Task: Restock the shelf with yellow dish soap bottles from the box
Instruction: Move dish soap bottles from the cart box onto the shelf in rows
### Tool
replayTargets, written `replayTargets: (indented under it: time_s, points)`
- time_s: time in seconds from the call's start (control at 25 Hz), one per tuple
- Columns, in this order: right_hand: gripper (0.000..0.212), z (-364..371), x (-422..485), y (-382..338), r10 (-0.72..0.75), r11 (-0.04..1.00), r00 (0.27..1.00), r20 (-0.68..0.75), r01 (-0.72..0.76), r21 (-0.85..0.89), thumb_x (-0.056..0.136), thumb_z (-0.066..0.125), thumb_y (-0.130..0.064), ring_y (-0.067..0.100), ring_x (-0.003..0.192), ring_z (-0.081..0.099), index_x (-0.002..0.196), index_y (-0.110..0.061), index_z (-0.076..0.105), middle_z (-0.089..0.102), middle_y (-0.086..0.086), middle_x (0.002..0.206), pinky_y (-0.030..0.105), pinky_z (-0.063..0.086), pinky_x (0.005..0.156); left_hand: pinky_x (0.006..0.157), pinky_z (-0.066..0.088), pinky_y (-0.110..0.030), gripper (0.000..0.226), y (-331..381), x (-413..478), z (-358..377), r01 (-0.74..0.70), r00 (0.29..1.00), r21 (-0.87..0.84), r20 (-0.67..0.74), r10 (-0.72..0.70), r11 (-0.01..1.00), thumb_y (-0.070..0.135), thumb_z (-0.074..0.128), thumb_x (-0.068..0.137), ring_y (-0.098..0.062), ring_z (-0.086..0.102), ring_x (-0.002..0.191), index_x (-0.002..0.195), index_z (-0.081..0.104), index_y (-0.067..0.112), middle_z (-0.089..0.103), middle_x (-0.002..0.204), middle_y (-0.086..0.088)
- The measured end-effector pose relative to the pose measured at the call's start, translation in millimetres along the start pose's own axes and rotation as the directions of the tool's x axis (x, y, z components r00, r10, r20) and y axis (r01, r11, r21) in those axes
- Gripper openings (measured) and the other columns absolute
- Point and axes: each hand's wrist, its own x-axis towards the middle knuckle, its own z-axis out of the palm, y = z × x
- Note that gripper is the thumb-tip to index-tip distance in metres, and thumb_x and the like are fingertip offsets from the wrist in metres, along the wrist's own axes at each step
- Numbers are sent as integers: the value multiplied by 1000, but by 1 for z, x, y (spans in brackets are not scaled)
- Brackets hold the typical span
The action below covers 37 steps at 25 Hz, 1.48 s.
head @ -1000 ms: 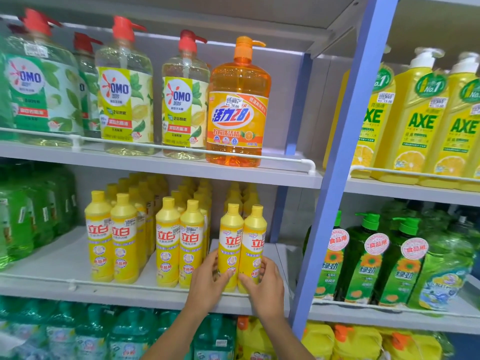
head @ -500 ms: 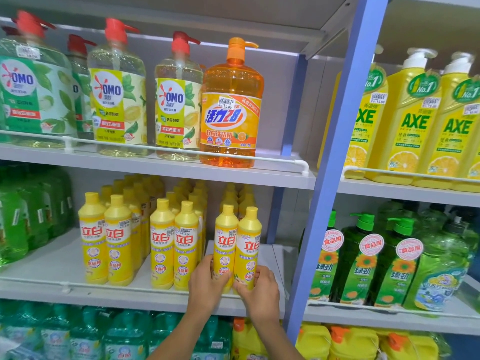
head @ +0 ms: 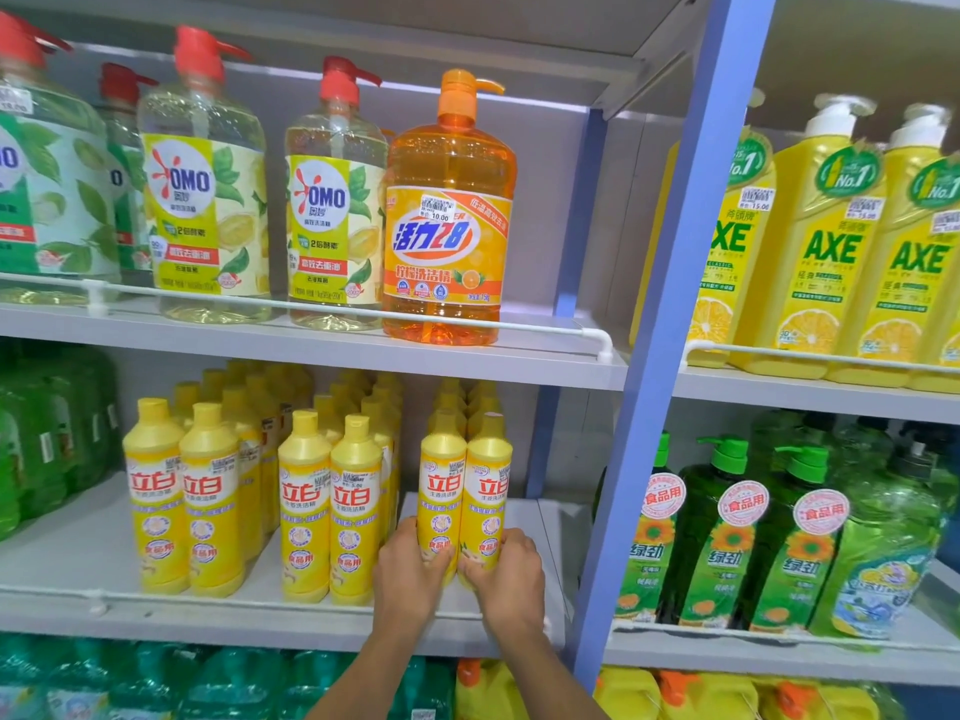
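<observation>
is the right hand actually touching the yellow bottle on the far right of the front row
Touching. The head view shows the right hand with its fingers curled against the lower front of the rightmost yellow bottle, with no gap between them.

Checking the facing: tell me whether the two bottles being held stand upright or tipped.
Upright. The left bottle and right bottle stand cap-up and vertical on the shelf.

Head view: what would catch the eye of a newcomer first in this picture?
The left hand and right hand grip the bases of a pair of yellow dish soap bottles at the front of the middle shelf. Directly above, a big orange pump bottle stands out on the upper shelf.
</observation>
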Motion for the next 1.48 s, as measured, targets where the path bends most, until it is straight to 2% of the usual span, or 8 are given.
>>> replayTargets:
  time_s: [0.16,0.32,0.6,0.84,1.04,1.16,1.48]
  points:
    - [49,3,12,1,-5,1000,1000,18,5,13,78,81,-48,16,98,63,112,-20,58,61,0,108,26,50,78,84,55,-35,43,-5,8,7,-10,1000,9,-13,10,1000,33,79,82,-20,68,97,116,62,15,72,110,-2]
    - [51,7,18,3,-9,1000,1000,13,9,12,77,81,-51,16,97,64,111,-21,58,61,-1,107,29,53,79,84,55,-37,42,-7,16,12,-27,999,9,-20,28,1000,33,78,83,-22,68,98,116,62,15,72,109,-3]
    - [52,5,16,1,13,1000,1000,-2,-13,13,76,83,-50,19,96,66,107,-19,55,61,0,105,28,51,74,88,55,-38,48,-14,13,15,-58,998,0,-18,58,998,33,76,85,-23,68,105,126,57,15,70,116,-3]
    - [55,7,14,0,-27,999,1000,3,27,32,72,77,-63,13,92,63,108,-26,58,59,-5,101,27,51,72,81,55,-36,43,-18,14,16,5,1000,-43,-30,-6,999,33,82,78,-20,66,96,108,56,18,68,106,-3]
    - [48,3,12,5,-135,984,991,12,133,122,84,75,-49,12,98,66,123,-26,59,69,-7,112,28,55,81,82,56,-36,48,-19,15,17,2,998,-67,-63,-6,998,35,85,75,-16,64,93,112,61,16,66,104,1]
    - [51,1,13,6,-97,988,995,2,96,118,81,81,-43,13,99,67,123,-24,59,70,-5,114,29,56,84,80,58,-39,43,-21,15,18,-27,998,-80,-56,22,996,32,85,75,-16,66,90,111,64,18,70,102,2]
    - [54,1,11,4,-44,993,999,5,43,112,81,81,-47,13,101,67,123,-24,57,69,-5,115,31,58,86,82,59,-39,39,-21,12,16,-45,998,-97,-52,40,994,28,83,79,-13,68,92,113,65,20,73,103,4]
